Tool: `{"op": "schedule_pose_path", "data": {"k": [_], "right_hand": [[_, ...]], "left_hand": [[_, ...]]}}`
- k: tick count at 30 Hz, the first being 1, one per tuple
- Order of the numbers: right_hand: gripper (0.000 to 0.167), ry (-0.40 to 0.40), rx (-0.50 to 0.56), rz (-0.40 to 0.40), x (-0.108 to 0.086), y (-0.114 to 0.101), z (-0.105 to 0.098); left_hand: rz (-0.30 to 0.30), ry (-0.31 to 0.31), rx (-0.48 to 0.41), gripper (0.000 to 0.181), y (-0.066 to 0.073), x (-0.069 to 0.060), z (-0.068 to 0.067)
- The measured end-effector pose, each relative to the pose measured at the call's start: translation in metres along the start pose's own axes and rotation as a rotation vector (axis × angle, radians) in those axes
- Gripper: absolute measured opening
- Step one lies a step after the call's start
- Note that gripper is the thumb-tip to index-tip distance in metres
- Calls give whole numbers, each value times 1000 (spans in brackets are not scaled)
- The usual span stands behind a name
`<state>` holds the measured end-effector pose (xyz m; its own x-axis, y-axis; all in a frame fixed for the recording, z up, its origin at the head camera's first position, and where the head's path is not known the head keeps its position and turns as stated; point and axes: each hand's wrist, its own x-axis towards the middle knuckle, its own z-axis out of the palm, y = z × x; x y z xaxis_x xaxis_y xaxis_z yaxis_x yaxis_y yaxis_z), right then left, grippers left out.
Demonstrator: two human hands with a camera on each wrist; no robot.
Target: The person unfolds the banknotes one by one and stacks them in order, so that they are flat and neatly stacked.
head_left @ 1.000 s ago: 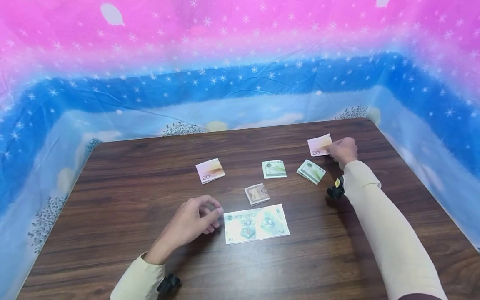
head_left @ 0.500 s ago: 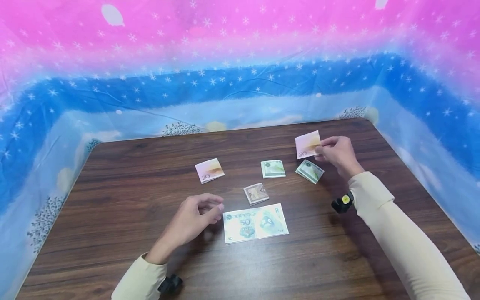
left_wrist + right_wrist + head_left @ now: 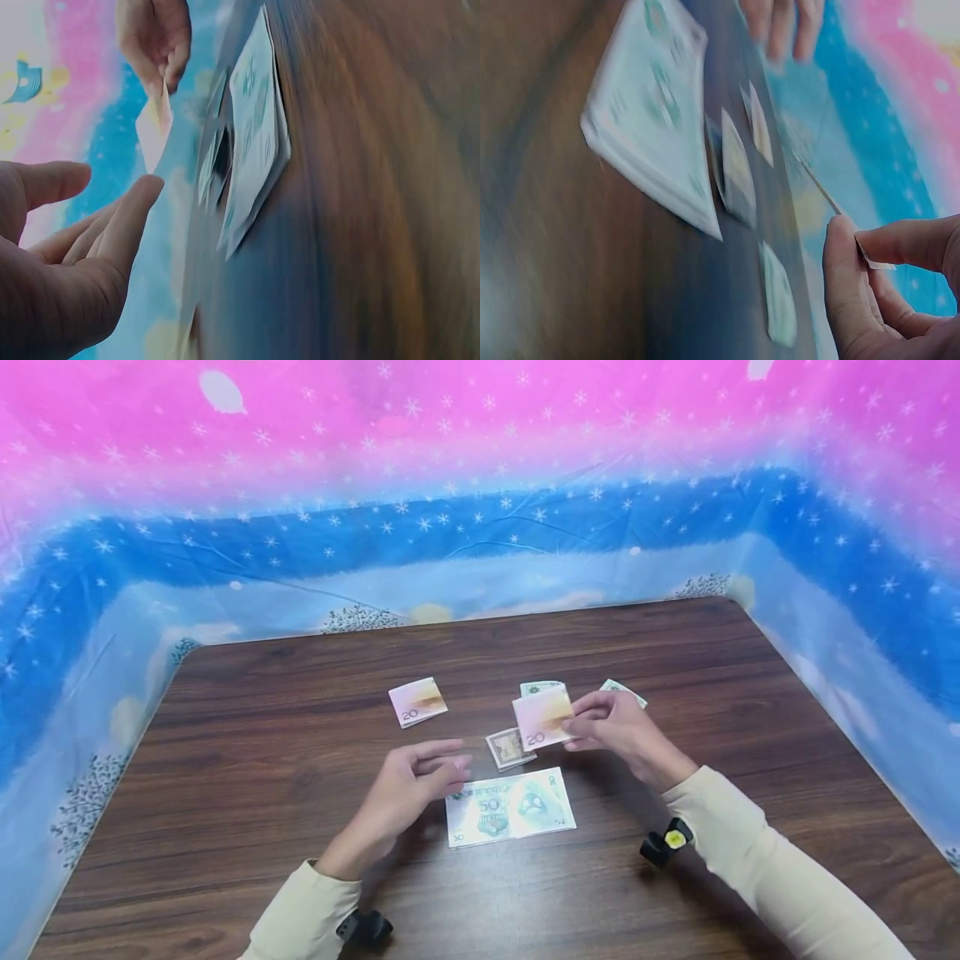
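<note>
Pink banknote (image 3: 538, 718), pinched by the right hand (image 3: 626, 732), hung at two o'clock from the empty, loose-fingered left hand (image 3: 408, 787), its long axis hard to judge.

green notes (image 3: 536, 688) partly hidden, sleeves (image 3: 787, 860) cropped

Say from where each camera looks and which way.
Head: worn on the head, looking forward and down at the table; left hand, right hand visible.
Left wrist: worn there, facing the left fingers, 50 banknote and right hand.
Right wrist: worn there, facing the right fingers pinching a 20 banknote.
Wrist views share the 50 banknote.
</note>
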<state>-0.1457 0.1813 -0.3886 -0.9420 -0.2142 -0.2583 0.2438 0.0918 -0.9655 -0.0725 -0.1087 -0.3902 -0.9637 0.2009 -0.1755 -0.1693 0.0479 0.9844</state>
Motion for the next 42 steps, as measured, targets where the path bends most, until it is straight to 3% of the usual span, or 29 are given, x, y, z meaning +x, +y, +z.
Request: {"op": "schedule_pose_path", "data": {"k": [7,11,16,21,24,29,35,42], "right_hand": [[22,-110,54,-18,-13,10,31],[24,-148,64,3,-19,13,45],[34,-100,2,-32,-22,16,57],[28,-31,-176,-173,-24,20,64],[26,-30,-239,-198,-27,20,66],[40,-114,-166,-149,-31,19,69],[52,-191,-71,-55,-33,19,74],[54,-220,-110,-58,-36,18,76]], "left_hand": [[-103,16,-147,46,-6,6,14],[-128,50,-212,39,-8,9,19],[-113,121,-176,30,-6,8,21],[-106,130,-113,28,-2,6,22],[-96,130,-111,30,-1,5,22],[-68,103,-152,34,-2,6,23],[-35,-6,-188,38,-5,8,24],[-31,-28,-168,39,-7,10,26]]}}
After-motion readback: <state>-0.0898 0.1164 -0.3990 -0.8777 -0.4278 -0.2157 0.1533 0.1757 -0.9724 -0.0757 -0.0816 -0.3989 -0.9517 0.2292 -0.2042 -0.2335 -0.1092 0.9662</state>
